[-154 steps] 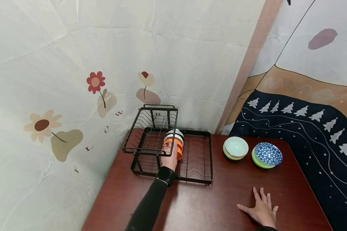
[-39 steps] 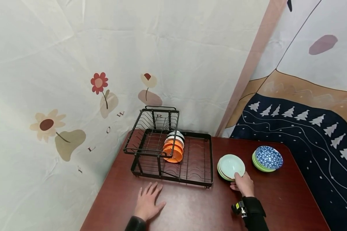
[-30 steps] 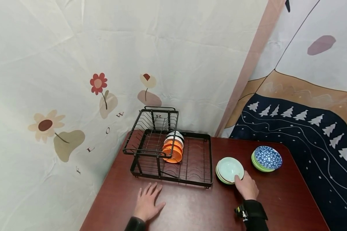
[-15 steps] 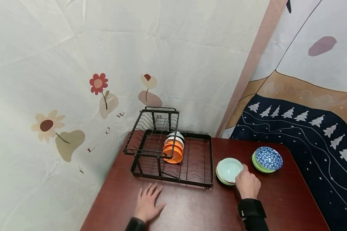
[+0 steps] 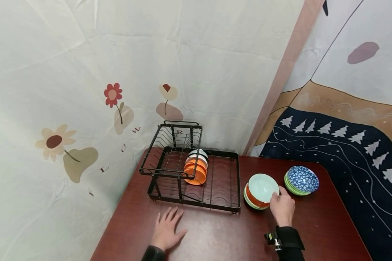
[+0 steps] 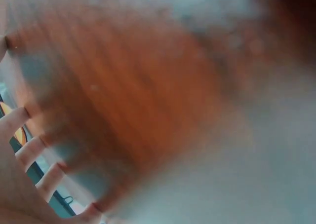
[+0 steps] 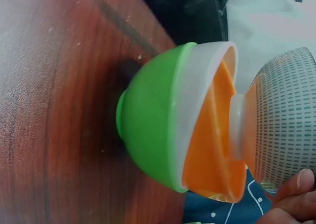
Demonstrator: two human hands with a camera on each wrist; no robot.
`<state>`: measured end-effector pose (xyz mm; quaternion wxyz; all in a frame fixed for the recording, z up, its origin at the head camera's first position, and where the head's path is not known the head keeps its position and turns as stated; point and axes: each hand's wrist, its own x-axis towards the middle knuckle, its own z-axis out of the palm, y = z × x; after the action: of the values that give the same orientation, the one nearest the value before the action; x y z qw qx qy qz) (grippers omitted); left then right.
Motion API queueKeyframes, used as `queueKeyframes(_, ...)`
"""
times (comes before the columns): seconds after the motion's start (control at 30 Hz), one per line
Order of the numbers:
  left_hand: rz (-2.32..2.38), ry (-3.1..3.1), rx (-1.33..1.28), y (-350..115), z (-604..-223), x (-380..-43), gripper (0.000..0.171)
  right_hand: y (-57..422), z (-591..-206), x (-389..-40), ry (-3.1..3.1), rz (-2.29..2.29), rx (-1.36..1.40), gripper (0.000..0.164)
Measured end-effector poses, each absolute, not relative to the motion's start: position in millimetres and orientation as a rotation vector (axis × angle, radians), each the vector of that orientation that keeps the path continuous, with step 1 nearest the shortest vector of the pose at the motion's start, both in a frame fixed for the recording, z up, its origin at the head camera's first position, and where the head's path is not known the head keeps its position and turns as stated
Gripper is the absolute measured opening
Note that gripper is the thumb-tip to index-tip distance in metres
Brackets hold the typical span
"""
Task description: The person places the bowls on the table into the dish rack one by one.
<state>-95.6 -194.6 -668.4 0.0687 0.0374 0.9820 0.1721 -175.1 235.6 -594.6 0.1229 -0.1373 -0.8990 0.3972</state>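
Note:
My right hand pinches the rim of a pale bowl, lifted and tilted over a stack. In the right wrist view its outside shows a dashed grey-green pattern, with fingertips at its lower edge. Beneath it, an orange bowl sits tilted inside a white bowl, which is nested in a green bowl on the table. My left hand rests on the table before the dish rack, fingers spread; the left wrist view is mostly blurred.
Orange bowls and white bowls stand on edge in the rack's lower tier, partly under its raised basket. A blue-patterned bowl tops green bowls at the right. A patterned cloth wall stands behind the table.
Earlier, my left hand was at the bowls in the rack; it now lies on the table. My right hand moved the pale-topped stack nearer, then raised its top bowl, exposing the orange one.

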Motion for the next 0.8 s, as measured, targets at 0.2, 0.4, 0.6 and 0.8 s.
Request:
queueKeyframes(0.2, 0.549, 2.957, 0.111, -195, -661, -99, 0.074, 235, -588, -174, -2.624, 1.232, -0.419, 0.047)
queueKeyframes(0.4, 0.554, 2.952, 0.122, -196, -660, -100, 0.07, 236, -589, -174, -2.647, 1.24, -0.437, 0.049)
queueKeyframes(0.6, 0.537, 2.981, 0.173, -194, -657, -99, 0.07, 233, -586, -174, -2.673, 1.282, -0.439, 0.05)
queueKeyframes(0.8, 0.603, 3.014, 0.36, -177, -638, -102, 0.065, 224, -584, -175, -2.645, 1.272, -0.41, 0.048)
